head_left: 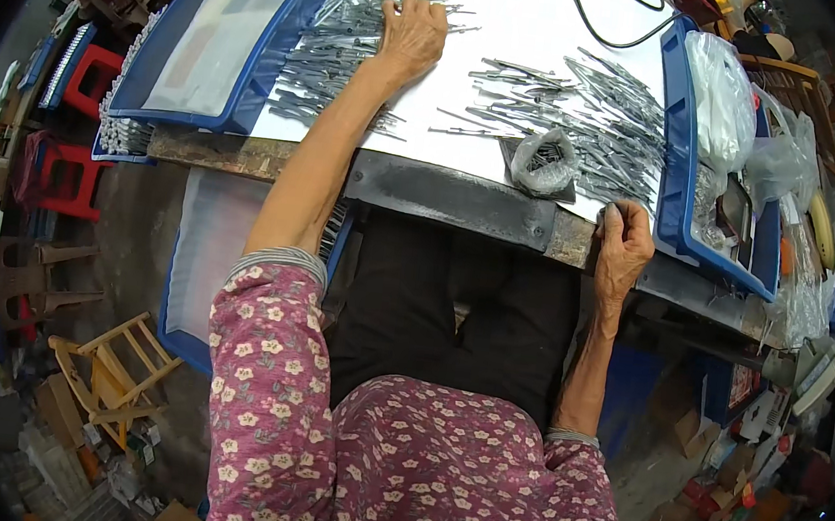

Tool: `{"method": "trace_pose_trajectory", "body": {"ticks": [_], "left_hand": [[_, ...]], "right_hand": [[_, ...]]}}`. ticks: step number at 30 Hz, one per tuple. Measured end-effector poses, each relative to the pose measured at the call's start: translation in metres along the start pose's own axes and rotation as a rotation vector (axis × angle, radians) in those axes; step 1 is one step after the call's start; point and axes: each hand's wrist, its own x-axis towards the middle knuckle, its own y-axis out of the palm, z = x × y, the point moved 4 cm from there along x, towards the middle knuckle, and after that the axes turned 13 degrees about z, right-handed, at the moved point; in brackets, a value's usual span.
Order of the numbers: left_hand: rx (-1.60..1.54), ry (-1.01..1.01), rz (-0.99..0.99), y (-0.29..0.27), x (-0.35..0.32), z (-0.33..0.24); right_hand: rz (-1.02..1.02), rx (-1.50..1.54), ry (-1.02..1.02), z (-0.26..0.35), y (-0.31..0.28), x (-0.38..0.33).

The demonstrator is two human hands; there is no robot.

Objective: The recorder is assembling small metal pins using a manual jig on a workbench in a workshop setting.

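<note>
Left hand (pixel 414 34) lies flat, fingers released, on one heap of grey metal pieces (pixel 332 51); right hand (pixel 623 242) is clenched at the second heap (pixel 592 117).

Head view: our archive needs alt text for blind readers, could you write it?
A person's left hand presses on a pile of thin grey metal pieces on a white worktable, while the right hand grips the table's near edge beside a second pile and a small plastic bag.

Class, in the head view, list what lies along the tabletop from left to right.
Blue tray → left pile of metal pieces → left hand → right pile of metal pieces → blue bin with clear plastic bags.
</note>
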Motion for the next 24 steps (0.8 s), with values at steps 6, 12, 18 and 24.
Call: {"method": "trace_pose_trajectory", "body": {"ticks": [6, 12, 18, 24], "left_hand": [[-0.258, -0.102, -0.127, -0.003, -0.001, 0.018], [-0.823, -0.274, -0.378, -0.019, 0.006, 0.028], [-1.45, -0.31, -0.616, -0.043, 0.008, 0.053], [-2.179, -0.11, -0.391, -0.074, -0.025, 0.029]], "right_hand": [[0.0, 0.008, 0.024, 0.003, 0.003, 0.001], [0.015, 0.01, 0.032, 0.004, 0.002, 0.001], [0.016, 0.012, 0.007, 0.004, 0.003, 0.001], [0.01, 0.017, -0.01, -0.001, 0.003, 0.001]]}}
